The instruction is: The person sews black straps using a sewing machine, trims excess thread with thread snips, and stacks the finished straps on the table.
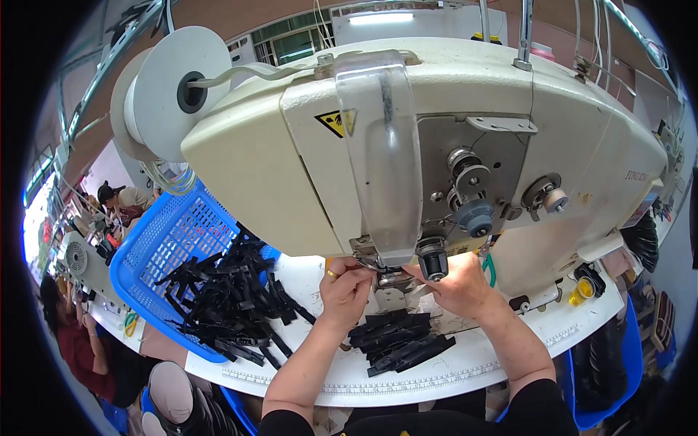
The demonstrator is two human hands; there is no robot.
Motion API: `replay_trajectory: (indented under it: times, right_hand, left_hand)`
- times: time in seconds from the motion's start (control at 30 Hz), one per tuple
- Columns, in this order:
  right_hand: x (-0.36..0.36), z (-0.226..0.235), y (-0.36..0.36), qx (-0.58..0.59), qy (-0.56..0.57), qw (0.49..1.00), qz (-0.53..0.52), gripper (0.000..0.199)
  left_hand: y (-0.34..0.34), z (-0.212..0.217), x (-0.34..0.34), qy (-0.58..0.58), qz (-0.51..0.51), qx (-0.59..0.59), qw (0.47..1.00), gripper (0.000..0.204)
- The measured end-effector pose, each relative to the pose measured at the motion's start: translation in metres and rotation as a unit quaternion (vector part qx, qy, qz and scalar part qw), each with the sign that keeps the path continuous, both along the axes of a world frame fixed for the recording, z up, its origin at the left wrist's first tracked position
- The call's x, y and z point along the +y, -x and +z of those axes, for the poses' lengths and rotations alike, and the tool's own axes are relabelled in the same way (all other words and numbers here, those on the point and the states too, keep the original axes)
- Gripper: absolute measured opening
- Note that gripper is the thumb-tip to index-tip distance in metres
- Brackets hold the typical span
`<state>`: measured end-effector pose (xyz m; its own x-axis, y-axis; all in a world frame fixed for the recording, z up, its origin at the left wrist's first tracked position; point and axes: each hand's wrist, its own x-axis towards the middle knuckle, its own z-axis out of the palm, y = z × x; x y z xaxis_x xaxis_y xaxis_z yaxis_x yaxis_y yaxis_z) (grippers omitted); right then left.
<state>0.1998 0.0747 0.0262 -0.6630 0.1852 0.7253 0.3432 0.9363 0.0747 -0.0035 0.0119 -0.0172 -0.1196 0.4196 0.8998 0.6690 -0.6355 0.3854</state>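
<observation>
Both hands, left (346,287) and right (458,285), pinch a black strap piece (392,277) between them under the sewing machine (407,145).

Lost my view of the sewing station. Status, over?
Both hands at the needle: left hand, right hand, fingers pinched on a small piece, hidden under the machine head. Black strips stacked between the forearms. Blue basket left, clear of hands.

Left hand (347,285) and right hand (456,285) pinch work under the sewing machine (407,145) needle, black strips (400,341) stacked between forearms
</observation>
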Motion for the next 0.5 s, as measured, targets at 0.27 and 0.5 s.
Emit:
replay_trajectory:
  times: [0.27,0.5]
  right_hand:
    - [0.0006,0.0001,0.0012,0.006,0.003,1.0,-0.012,0.055]
    - [-0.0031,0.002,0.0023,0.055,0.018,0.998,0.025,0.018]
  left_hand:
    - [0.0062,-0.0067,0.0114,0.0,-0.001,-0.022,1.0,0.014]
    - [0.0053,-0.0071,0.0055,-0.001,-0.004,-0.021,1.0,0.014]
